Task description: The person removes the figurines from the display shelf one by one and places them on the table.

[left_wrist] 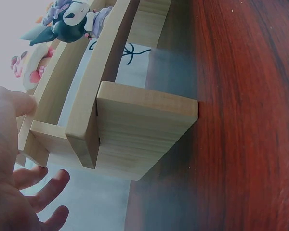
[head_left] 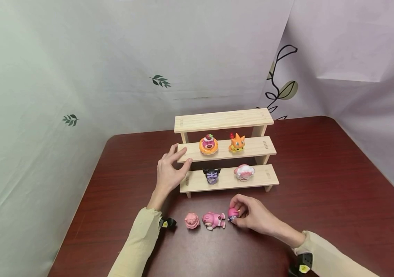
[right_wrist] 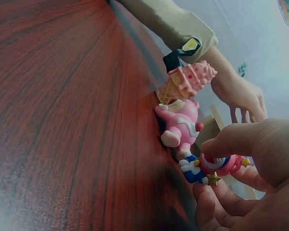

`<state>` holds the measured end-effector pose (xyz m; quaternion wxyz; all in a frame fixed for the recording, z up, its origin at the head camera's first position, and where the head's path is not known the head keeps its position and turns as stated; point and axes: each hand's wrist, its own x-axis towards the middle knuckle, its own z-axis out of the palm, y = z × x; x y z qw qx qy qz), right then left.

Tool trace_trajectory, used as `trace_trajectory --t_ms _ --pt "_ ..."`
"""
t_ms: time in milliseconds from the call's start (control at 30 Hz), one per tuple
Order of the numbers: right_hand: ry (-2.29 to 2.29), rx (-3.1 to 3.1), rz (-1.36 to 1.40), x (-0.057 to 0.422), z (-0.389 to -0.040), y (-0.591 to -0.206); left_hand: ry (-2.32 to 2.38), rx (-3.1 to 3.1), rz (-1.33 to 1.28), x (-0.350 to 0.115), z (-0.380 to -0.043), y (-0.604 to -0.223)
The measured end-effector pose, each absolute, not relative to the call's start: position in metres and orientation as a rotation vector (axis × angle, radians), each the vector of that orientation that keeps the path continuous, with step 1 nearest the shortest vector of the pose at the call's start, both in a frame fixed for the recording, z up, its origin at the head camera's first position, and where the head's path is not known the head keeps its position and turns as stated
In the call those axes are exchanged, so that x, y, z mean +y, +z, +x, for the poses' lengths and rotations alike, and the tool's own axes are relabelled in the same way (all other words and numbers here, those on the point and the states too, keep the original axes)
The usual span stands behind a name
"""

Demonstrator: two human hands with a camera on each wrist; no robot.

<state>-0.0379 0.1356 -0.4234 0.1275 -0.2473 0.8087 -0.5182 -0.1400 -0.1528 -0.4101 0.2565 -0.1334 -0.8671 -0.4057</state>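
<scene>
Right hand [head_left: 255,216] pinches the pink-headed figurine [head_left: 233,213] down at the front of the desk [head_left: 321,184], thumb on one side and fingers on the other, clamped on the upper part; blue body below, gold star at its side. Can't tell whether its base has left the wood. It sits at the right end of a short row, the pink bear figurine [head_left: 213,220] lying just beside it, then the ice-cream figurine [head_left: 192,221]. Left hand [head_left: 170,171] holds the left end of the wooden rack's middle tier [head_left: 258,146], thumb at the front edge, index finger over the top, the remaining fingers spread loosely behind. Judgement on handling: rounded head, probably smooth, so pads squarely opposed and pressure light but even; a skewed pinch could roll it out. Best keep it upright and raise it straight up first, since a sideways drag might nudge the bear's feet. Keep fingers off the star, which looks a poor thing to grip by. Left hand should steady, not tug: a jolt could topple the four figures standing on the lower two tiers.
</scene>
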Motion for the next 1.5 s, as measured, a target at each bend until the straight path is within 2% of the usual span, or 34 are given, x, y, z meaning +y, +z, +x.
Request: trace_trajectory --t_ms 1100,1500 --pt "-1.493 2.377 -0.741 0.1335 -0.0359 -0.432 -1.096 -2.339 -0.369 -0.1525 -0.1415 -0.4092" --pt "-1.495 2.345 -0.647 0.1322 -0.0345 -0.4297 -1.105 -2.353 -0.356 -0.1523 -0.1402 -0.4102"
